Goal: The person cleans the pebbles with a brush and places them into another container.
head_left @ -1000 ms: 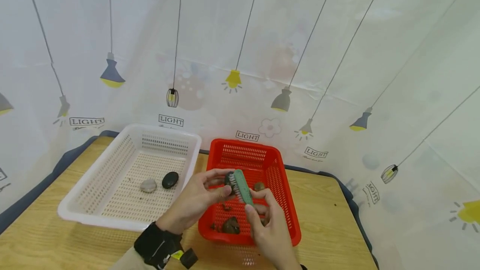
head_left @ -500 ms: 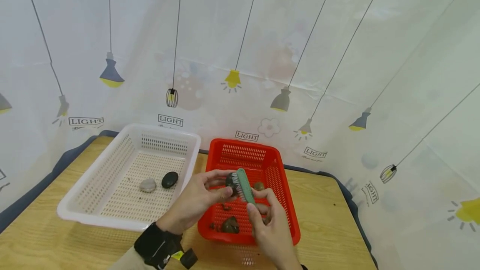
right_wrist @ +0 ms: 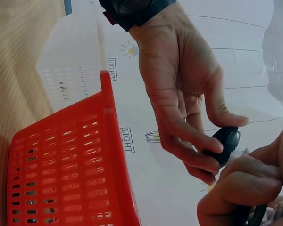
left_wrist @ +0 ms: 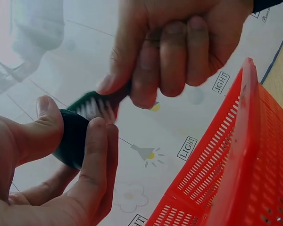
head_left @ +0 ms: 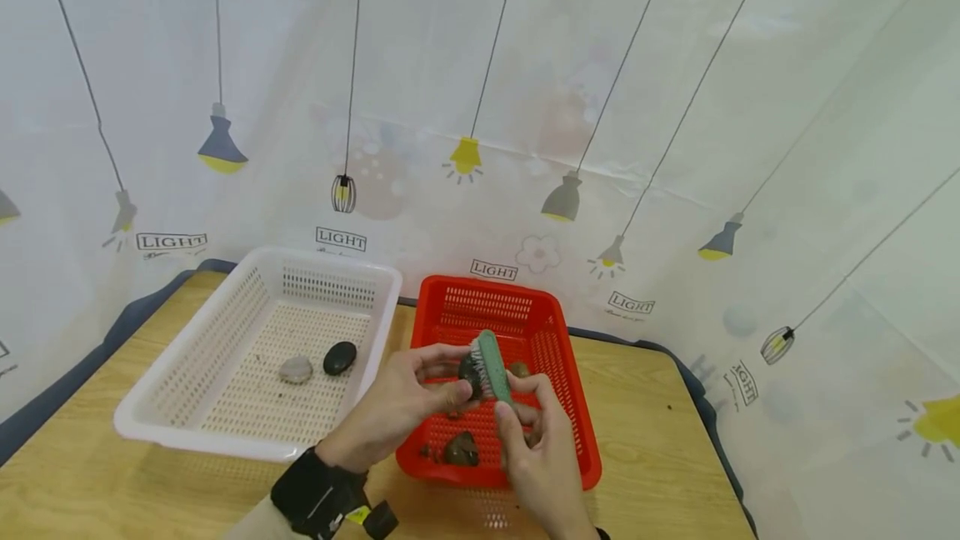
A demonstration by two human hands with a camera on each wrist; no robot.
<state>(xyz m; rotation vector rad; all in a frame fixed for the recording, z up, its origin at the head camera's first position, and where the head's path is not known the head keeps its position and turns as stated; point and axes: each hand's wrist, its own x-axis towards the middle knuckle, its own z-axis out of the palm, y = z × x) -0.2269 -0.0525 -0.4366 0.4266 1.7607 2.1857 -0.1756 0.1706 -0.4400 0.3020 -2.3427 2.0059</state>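
Over the red basket [head_left: 587, 432], my left hand [head_left: 393, 398] pinches a dark, smooth stone [head_left: 468, 372] between thumb and fingers. My right hand [head_left: 546, 452] grips a green brush [head_left: 497, 365] with pale bristles, which meet the stone's right side. In the left wrist view the dark stone [left_wrist: 71, 141] sits in the fingertips, the bristles [left_wrist: 95, 109] against its upper edge. Right-hand fingers hide part of the brush in the right wrist view, where the stone [right_wrist: 228, 140] shows dark and shiny.
A brown stone [head_left: 461, 449] and dirt crumbs lie inside the red basket, and another brown stone [head_left: 518, 369] is partly hidden. To the left, a white basket [head_left: 131, 422] holds a pale stone [head_left: 296, 370] and a black stone [head_left: 340, 358]. Both baskets stand on a wooden table [head_left: 660, 440].
The brush has shifted slightly up and to the right in the head view, and the stone in my left hand has moved slightly right. Both hands keep their grips.
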